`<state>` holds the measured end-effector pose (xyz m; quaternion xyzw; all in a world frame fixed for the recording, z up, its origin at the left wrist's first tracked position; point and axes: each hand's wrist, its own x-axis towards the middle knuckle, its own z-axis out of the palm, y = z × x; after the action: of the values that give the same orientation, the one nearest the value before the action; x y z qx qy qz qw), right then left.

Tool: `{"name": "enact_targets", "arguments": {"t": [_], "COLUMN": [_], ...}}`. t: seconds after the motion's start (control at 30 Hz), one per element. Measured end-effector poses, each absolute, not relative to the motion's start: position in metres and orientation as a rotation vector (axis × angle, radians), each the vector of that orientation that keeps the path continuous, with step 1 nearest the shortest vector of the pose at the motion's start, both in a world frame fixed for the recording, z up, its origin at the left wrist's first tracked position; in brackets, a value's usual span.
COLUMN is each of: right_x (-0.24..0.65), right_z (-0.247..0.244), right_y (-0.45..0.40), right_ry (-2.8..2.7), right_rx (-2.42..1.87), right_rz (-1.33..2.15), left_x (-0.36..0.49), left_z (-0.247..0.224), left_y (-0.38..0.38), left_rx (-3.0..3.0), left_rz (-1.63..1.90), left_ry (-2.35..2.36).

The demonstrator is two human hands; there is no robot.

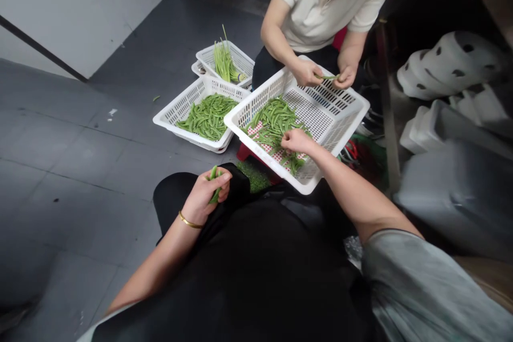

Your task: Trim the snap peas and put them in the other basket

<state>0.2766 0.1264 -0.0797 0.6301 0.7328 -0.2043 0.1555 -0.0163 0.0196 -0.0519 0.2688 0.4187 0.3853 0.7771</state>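
Observation:
My left hand, with a gold bangle at the wrist, is closed around a few green pea pods above my left knee. My right hand reaches into the near white plastic basket. Its fingers are pinched together at the edge of a heap of green pea pods; what they hold, if anything, is hidden. Smaller green bits lie in the basket's near corner, beside my right wrist. Across the basket, a co-worker's two hands hold one thin green pod between them.
A second white basket with a heap of pods stands to the left. Behind it, another basket holds long green stems. Grey bins and white perforated containers stand at the right. A red stool shows under the near basket.

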Motion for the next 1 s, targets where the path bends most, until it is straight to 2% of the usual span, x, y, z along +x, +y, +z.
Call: {"name": "enact_targets", "arguments": {"t": [0.13, 0.43, 0.63, 0.73, 0.8, 0.87, 0.93, 1.0], "right_x": [0.286, 0.258, 0.266, 0.252, 0.232, 0.211, 0.196, 0.192], "right_z": [-0.073, -0.110, -0.069, -0.046, -0.038, -0.033, -0.028, -0.019], "right_y": [0.110, 0.121, 0.128, 0.098, 0.068, 0.041, 0.023, 0.017], "right_ry": [2.110, 2.148, 2.260, 2.357, 2.343, 2.234, 2.280, 2.424], "right_rx": [1.867, 1.610, 1.672, 1.658, 1.597, 1.554, 1.566, 1.537], "right_rz": [-0.502, -0.556, -0.636, -1.002, -1.647, -2.091, -2.119, -1.964], "left_x": [0.002, -0.004, -0.008, 0.000, 0.008, 0.013, 0.013, 0.010], "left_z": [-0.044, -0.033, -0.040, -0.039, -0.037, -0.037, -0.037, -0.036], "left_y": [0.012, -0.004, 0.000, 0.004, 0.006, 0.005, 0.003, -0.001], "left_rx": [0.639, 0.647, 0.690, 0.762, 0.820, 0.864, 0.866, 0.835], "left_rz": [0.858, 0.867, 0.883, 0.895, 0.870, 0.830, 0.803, 0.779], "left_ry": [0.930, 0.897, 1.026, 1.116, 1.119, 1.101, 1.093, 1.071]}}
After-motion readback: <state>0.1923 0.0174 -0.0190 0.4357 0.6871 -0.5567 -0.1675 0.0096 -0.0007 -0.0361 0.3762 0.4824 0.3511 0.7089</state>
